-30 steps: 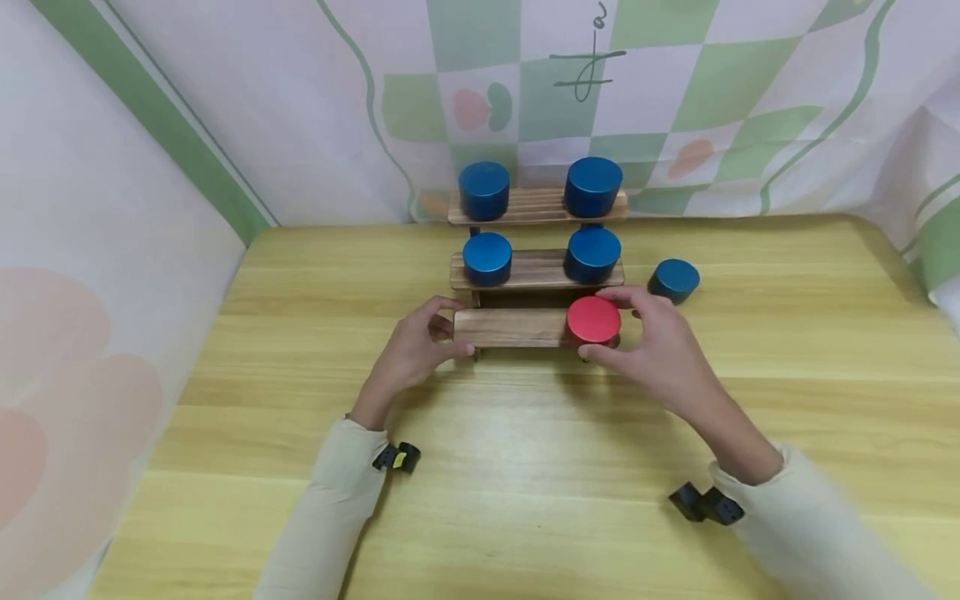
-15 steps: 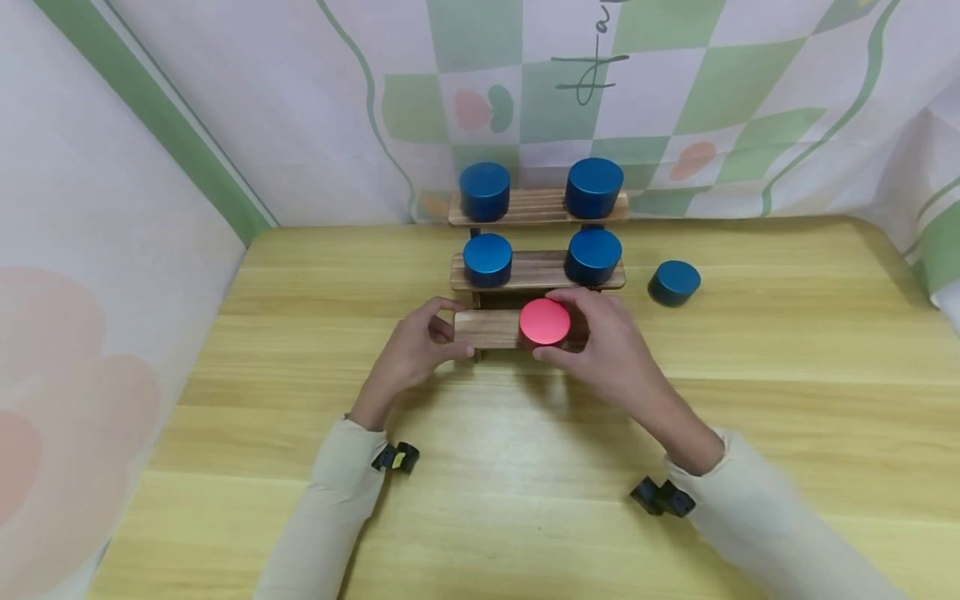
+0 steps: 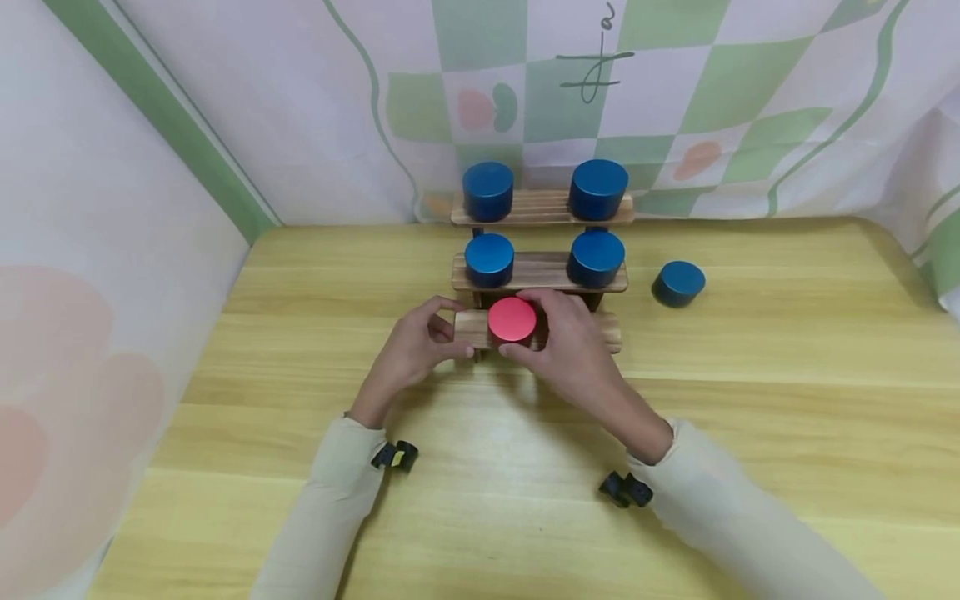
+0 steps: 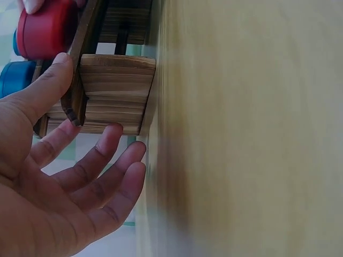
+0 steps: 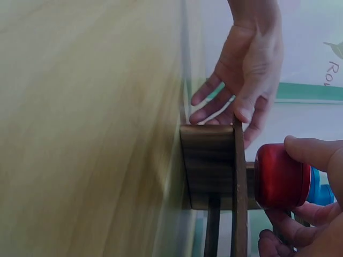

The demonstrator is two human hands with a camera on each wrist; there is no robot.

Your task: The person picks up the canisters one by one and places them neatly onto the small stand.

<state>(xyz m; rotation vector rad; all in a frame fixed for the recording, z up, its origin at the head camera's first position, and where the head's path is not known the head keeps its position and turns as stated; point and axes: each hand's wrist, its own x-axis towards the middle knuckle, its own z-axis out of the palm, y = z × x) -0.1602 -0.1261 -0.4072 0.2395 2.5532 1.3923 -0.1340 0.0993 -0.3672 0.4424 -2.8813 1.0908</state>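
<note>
My right hand [image 3: 573, 346] grips a red round tin [image 3: 512, 319] between thumb and fingers, upright at the left part of the lowest step of a wooden tiered rack [image 3: 543, 271]. In the right wrist view the tin [image 5: 281, 176] sits close against the step's board; any gap is too small to tell. My left hand [image 3: 408, 346] pinches the left end of that step, thumb at the front edge and index finger behind. The left wrist view shows the other fingers of the left hand [image 4: 69, 182] loosely bent beside the rack's wooden leg [image 4: 118, 91].
Blue tins stand on the upper steps: a left one [image 3: 487, 192] and a right one [image 3: 598, 190] on top, a left one [image 3: 490, 258] and a right one [image 3: 596, 257] in the middle. Another blue tin [image 3: 678, 283] stands on the table [image 3: 480, 517]. A patterned curtain [image 3: 555, 100] hangs behind.
My right hand has moved left along the lowest step with the red tin, from its right end to near its left end. The left hand has stayed at the rack's left end.
</note>
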